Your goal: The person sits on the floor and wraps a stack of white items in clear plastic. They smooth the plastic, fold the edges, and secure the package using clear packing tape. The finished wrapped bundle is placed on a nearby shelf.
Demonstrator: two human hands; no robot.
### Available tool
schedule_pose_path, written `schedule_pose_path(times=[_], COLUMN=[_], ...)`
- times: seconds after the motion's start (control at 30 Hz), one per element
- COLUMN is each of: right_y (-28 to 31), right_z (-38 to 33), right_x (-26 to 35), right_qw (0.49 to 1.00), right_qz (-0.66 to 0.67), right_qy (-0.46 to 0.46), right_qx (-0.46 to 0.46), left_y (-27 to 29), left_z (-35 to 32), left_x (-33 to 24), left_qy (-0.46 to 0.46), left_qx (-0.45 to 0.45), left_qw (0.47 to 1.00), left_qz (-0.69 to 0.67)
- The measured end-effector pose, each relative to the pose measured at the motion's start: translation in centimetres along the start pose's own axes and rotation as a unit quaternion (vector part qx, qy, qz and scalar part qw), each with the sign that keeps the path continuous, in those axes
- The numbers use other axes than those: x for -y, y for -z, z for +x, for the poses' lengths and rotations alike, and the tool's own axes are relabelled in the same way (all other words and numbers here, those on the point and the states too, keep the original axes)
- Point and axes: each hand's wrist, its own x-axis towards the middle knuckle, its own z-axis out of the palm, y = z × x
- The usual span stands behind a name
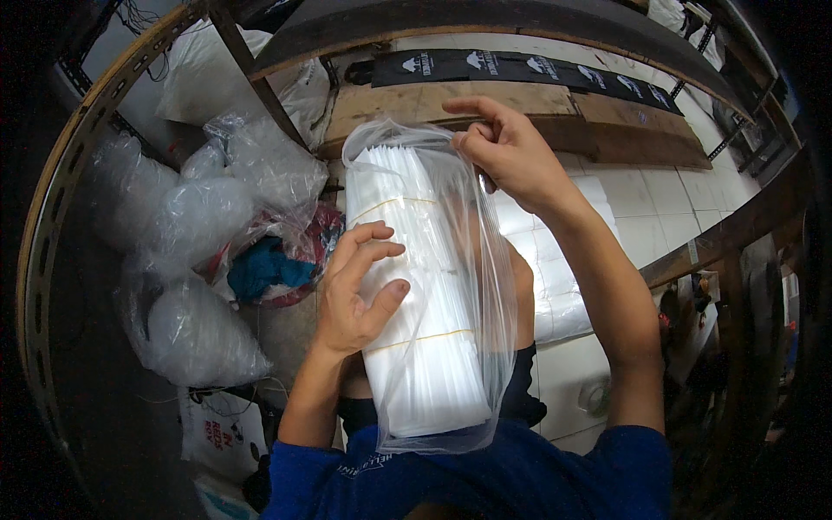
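Note:
On my lap lies a long stack of white sheets or flat sleeves [425, 260], bound with two yellowish rubber bands and sitting inside a clear plastic bag [496, 347]. My left hand [357, 290] rests at the stack's left side, fingers apart and curved over the near face. At the bag's upper right edge is my right hand [511, 156]. Its thumb and curled fingers pinch the loose plastic, while the index finger sticks out to the left. The bag's loose film bulges along the right side of the stack.
Knotted clear bags [199, 208] with pale contents are heaped at left, beside a bag of blue and red cloth [270, 267]. White wrapped packs [555, 277] lie on the tiled floor at right. Ahead are cardboard [451, 106], black printed strips [520, 68] and a shelf board [485, 22].

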Motion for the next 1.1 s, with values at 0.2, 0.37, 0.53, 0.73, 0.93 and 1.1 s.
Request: schedule_pose_path(times=[0.2,0.37,0.53,0.73,0.93,1.1], right_y=[-0.6,-0.6,-0.1,-0.4,-2.9,-7.9], right_z=[0.7,0.3,0.0,0.1,0.6,1.1], right_x=[-0.3,0.0,-0.1,-0.4,-1.1,-4.2], right_qw=[1.0,1.0,1.0,0.999,0.994,0.985], right_qz=[-0.011,0.016,0.014,0.041,0.092,-0.111], right_qy=[0.019,0.007,0.01,0.002,-0.032,0.0], right_qx=[0.007,0.016,0.008,0.015,0.041,0.134], left_y=[-0.7,-1.9,-1.7,-1.1,0.1,-0.8], left_z=[0.8,2.9,3.3,3.9,2.8,3.4], left_x=[-3.9,-5.9,-6.4,-3.5,-1.1,-1.8], left_qy=[0.009,0.014,0.068,0.156,0.192,0.166], left_qx=[0.069,0.106,0.116,0.053,-0.26,-0.252], left_qw=[0.986,0.966,0.949,0.979,0.879,0.905], left_qz=[0.152,0.234,0.286,0.12,-0.35,-0.299])
